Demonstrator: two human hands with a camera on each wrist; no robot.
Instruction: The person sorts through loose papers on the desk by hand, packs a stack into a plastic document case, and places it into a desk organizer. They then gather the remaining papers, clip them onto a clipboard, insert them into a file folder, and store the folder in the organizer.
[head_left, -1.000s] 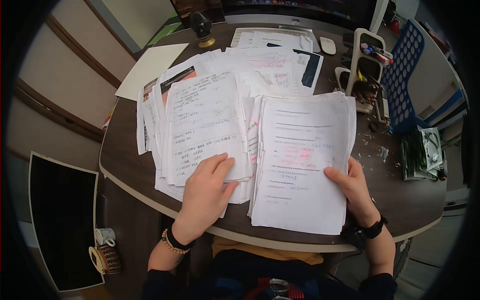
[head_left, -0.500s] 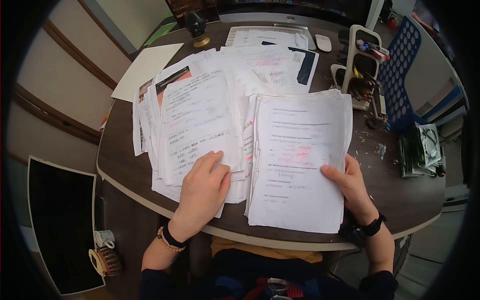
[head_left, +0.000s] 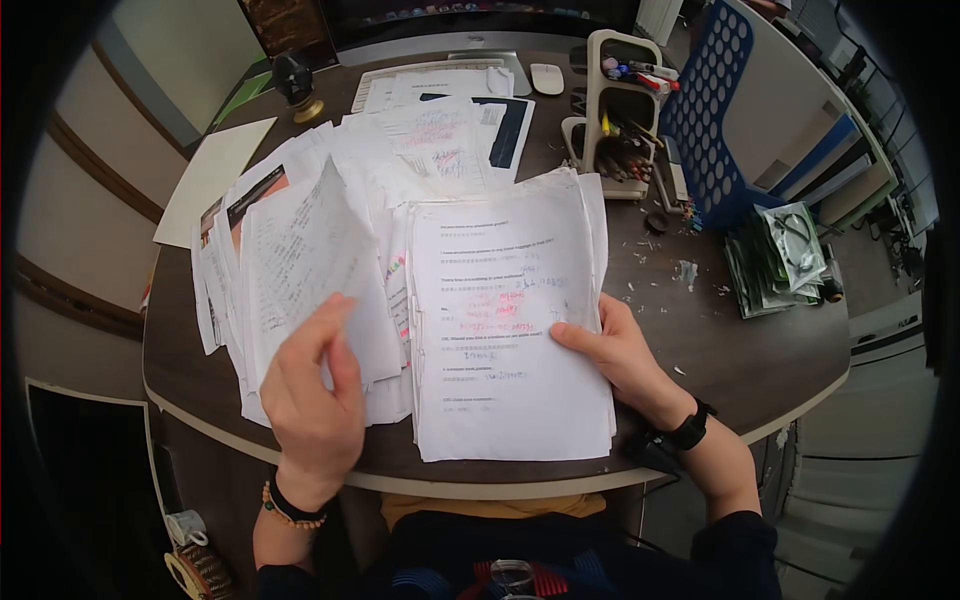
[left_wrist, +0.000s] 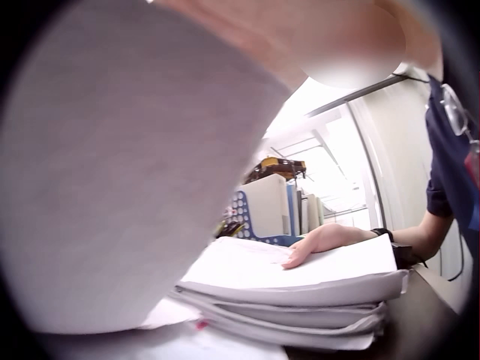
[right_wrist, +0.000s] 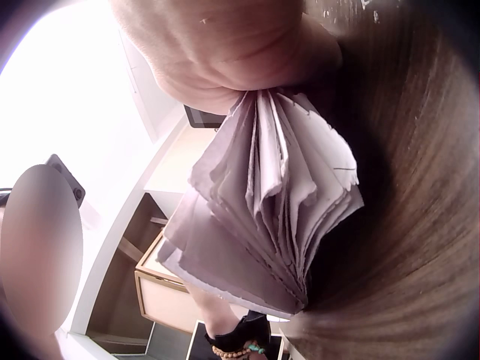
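On the left pile of papers, a handwritten sheet bends up from the surface. My left hand pinches it near its lower edge. Close up in the left wrist view, the raised sheet covers much of the picture, with the hand above it. My right hand grips the right edge of a thick stack of printed pages, thumb on top and the other fingers hidden underneath. Red and blue handwriting marks its top page. Seen from the right wrist, the stack's page edges fan out below the palm.
More loose papers spread toward the keyboard and mouse. A pen organizer, blue perforated file holder and green packets stand at the right. Paper scraps litter the desk. A dark bulb-shaped ornament stands back left.
The head view has turned right, shifting everything leftward. My left hand, earlier flat on the left pile, has lifted the top sheet, which now bends upward. The right hand keeps its grip.
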